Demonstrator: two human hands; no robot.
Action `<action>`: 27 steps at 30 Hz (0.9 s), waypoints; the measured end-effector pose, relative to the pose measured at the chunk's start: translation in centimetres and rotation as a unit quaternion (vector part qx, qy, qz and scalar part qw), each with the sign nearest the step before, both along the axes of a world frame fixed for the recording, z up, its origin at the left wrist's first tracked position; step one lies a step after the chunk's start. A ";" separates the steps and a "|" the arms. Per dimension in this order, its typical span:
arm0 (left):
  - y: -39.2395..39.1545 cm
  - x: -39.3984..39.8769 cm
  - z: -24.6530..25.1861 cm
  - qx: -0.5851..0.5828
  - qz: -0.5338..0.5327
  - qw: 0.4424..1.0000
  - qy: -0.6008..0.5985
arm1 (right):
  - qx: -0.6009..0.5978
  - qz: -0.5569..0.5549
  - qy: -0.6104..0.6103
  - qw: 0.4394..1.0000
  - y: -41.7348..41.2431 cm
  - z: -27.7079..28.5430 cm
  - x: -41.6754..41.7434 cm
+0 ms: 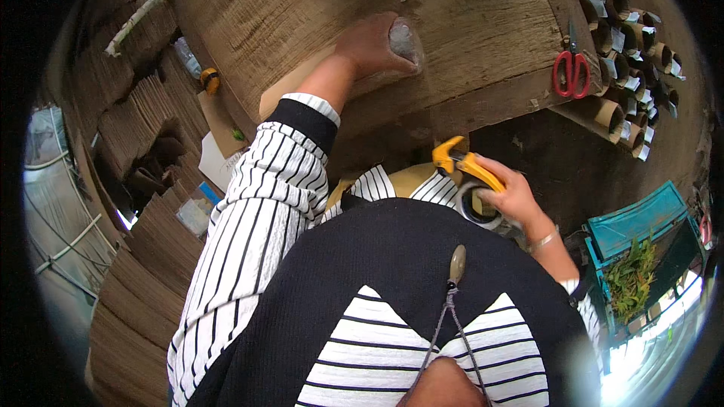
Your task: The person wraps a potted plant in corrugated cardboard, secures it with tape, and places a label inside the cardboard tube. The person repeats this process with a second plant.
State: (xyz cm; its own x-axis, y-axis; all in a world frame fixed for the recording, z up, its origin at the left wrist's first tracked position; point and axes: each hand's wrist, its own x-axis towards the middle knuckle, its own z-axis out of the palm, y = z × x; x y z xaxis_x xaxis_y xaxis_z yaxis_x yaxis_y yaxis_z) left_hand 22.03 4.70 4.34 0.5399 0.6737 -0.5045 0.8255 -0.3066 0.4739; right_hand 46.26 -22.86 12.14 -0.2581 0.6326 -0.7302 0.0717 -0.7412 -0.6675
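Note:
On the wooden tabletop, my left hand point(365, 45) is wrapped around a roll, with a whitish end point(403, 39) in clear plastic showing past my fingers. Brown paper point(300, 78) runs out beneath my left wrist; whether it belongs to the same roll is partly hidden by the arm. In my right hand point(512, 195) is a yellow tape dispenser point(452, 155), held by its handle in front of my body, below the table's near edge. Its tape roll point(478, 203) hangs under the fingers.
Red-handled scissors point(571, 73) lie at the table's right corner. Several brown paper tubes point(608, 118) with white labels stand beyond it. A teal crate point(636, 220) with leafy plants point(633, 280) is at right. Stacked brown cardboard point(141, 118) and a yellow tape measure point(210, 80) are at left.

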 end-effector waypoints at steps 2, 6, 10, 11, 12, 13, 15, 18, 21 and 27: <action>0.1 0.2 -0.1 0.018 -0.009 1.000 -0.003 | 0.019 0.110 0.017 0.994 4.2 -3.1 -2.3; 2.7 -0.9 -2.8 -0.090 -0.044 0.994 -0.054 | -0.061 0.249 -0.031 0.966 17.8 -10.2 -10.6; 5.9 -1.5 -2.4 -0.169 -0.050 0.984 -0.032 | -0.010 0.172 0.038 0.984 18.2 -9.1 -10.2; 6.5 -1.6 -1.3 -0.182 -0.047 0.982 -0.021 | -0.043 0.118 0.082 0.989 17.5 -7.0 -9.5; 6.4 -1.6 -1.3 -0.147 -0.043 0.988 -0.030 | -0.014 0.133 0.077 0.988 16.3 -8.9 -9.0; 5.3 -1.9 -3.0 -0.120 -0.039 0.991 -0.038 | -0.071 0.063 0.127 0.987 15.5 -9.0 -9.0; 4.9 -2.1 -3.7 -0.096 -0.041 0.993 -0.046 | -0.055 0.125 0.049 0.989 16.2 -9.8 -11.1; 4.1 -1.0 -2.0 -0.134 -0.048 0.989 -0.046 | -0.066 0.182 -0.021 0.981 18.9 -10.4 -12.1; 4.5 -1.5 -0.6 -0.167 -0.063 0.983 -0.050 | -0.028 0.131 0.014 0.991 18.3 -11.6 -13.0; 3.8 -2.6 -5.1 -0.153 0.009 0.984 -0.089 | -0.142 0.191 0.146 0.960 18.6 -10.8 -12.1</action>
State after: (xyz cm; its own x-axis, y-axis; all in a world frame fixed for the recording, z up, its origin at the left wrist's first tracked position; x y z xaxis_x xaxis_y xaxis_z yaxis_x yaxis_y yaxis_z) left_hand 19.46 8.51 -0.77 0.6280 0.5143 -0.5840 0.7248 -0.1134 0.6795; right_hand 34.20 -4.23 1.33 -0.6524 0.2363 -0.7201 0.2156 -0.8530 -0.4752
